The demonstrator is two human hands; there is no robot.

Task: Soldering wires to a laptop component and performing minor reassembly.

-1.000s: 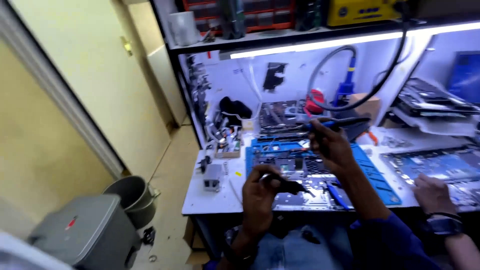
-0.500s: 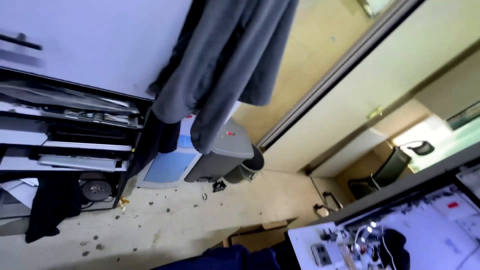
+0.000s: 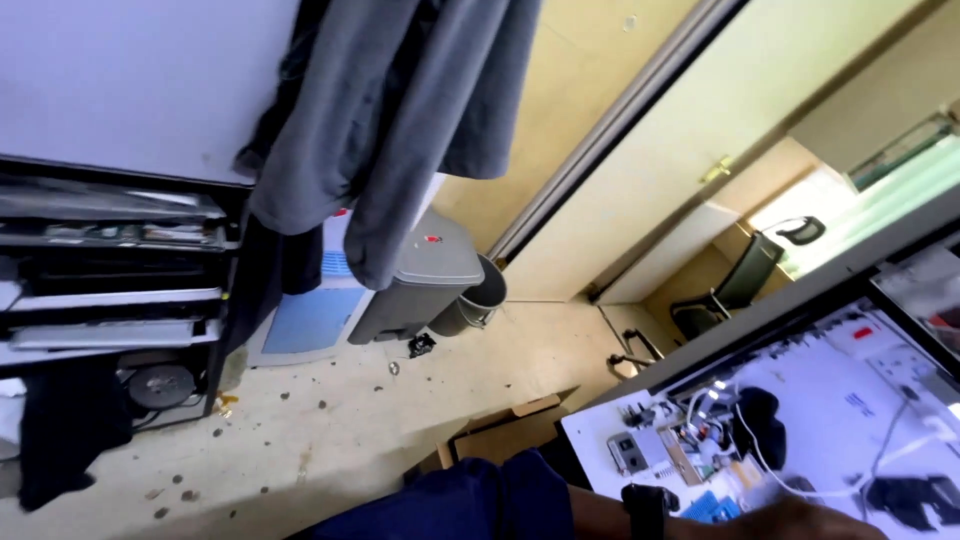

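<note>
Looking from the head camera: the view is turned away from the bench, toward the floor and wall.
Arm: a dark blue sleeve [image 3: 450,505] at 6 o'clock, a black wristband [image 3: 645,505] at 5 o'clock.
Hand [image 3: 800,520]: only its back shows at the bottom edge; which hand it is, and whether released or clenched, I cannot tell.
Nearest things: a white workbench [image 3: 850,400] at 4 o'clock, with a small grey box [image 3: 630,452] and white cable [image 3: 790,480] just beside the hand.
Farther: a grey jacket [image 3: 400,120] hanging at 12 o'clock, a grey bin [image 3: 420,275] under it.

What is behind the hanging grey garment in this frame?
The hanging grey garment covers part of a white wall panel and a yellowish wall. Below its hem, a grey lidded bin shows. How the garment hangs is hidden. Neither hand's fingers are in view.
</note>
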